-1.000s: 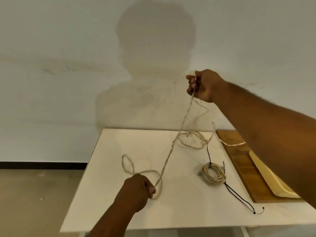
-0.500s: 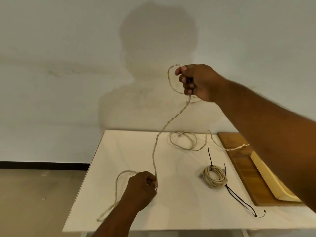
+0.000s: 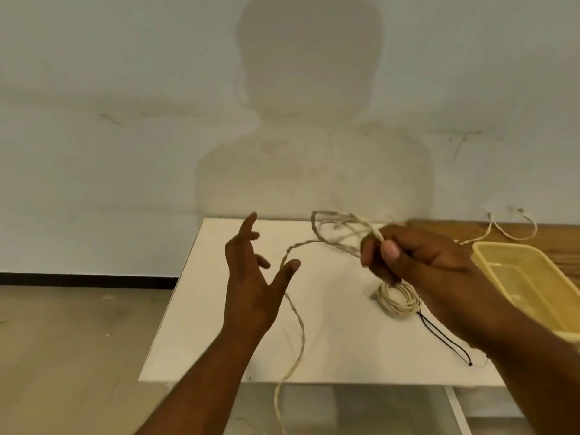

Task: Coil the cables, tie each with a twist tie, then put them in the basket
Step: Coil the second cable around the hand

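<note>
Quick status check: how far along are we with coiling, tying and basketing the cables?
Done: one coiled cable lies on the table; whether it is tied, I cannot tell. In hand: the right hand grips loops of the beige cable, its tail hanging past the table's front edge; the left hand is open. Left: finish and tie this coil, then put both in the basket, which shows no cable.

No lettering, label, brand or number can be read anywhere: none on the yellow basket (image 3: 530,287) at right, the white table (image 3: 329,356), the loose cable (image 3: 298,328), the coiled cable (image 3: 397,301) or the pale wall (image 3: 125,120) beyond.
</note>
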